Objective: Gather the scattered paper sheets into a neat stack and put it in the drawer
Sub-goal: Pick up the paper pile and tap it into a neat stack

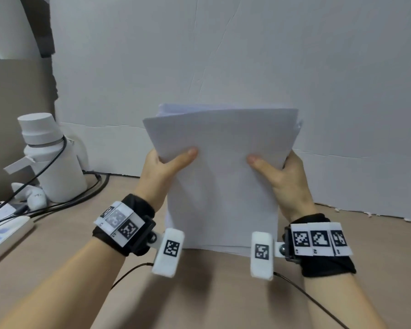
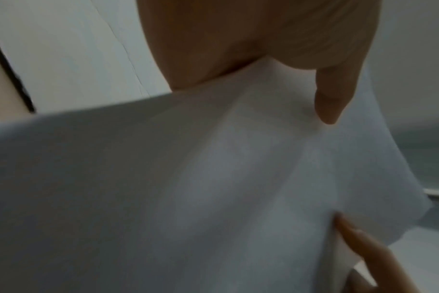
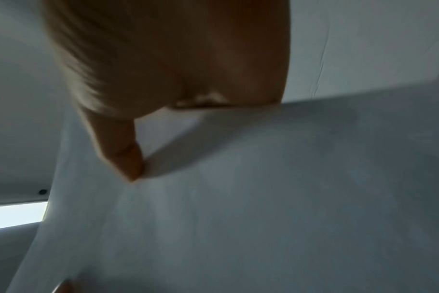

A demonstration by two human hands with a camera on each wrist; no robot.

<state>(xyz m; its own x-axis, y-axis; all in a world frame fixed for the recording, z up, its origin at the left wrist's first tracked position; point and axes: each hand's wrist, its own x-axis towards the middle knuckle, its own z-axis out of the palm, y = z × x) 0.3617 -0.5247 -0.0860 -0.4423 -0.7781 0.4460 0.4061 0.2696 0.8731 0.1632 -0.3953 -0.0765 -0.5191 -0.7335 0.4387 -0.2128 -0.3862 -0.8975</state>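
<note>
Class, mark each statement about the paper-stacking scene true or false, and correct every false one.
1. Both hands hold the paper stack. True: the left hand and right hand grip its sides, thumbs on the front sheet.
2. The stack lies flat on the table. False: it stands upright, its lower edge down by the table.
3. The top edges of the sheets are perfectly even. False: some sheets sit offset behind the front one.
4. A white bottle stands on the person's left. True.
5. An open drawer shows in front of the hands. False: no drawer is visible, only a white backdrop.
</note>
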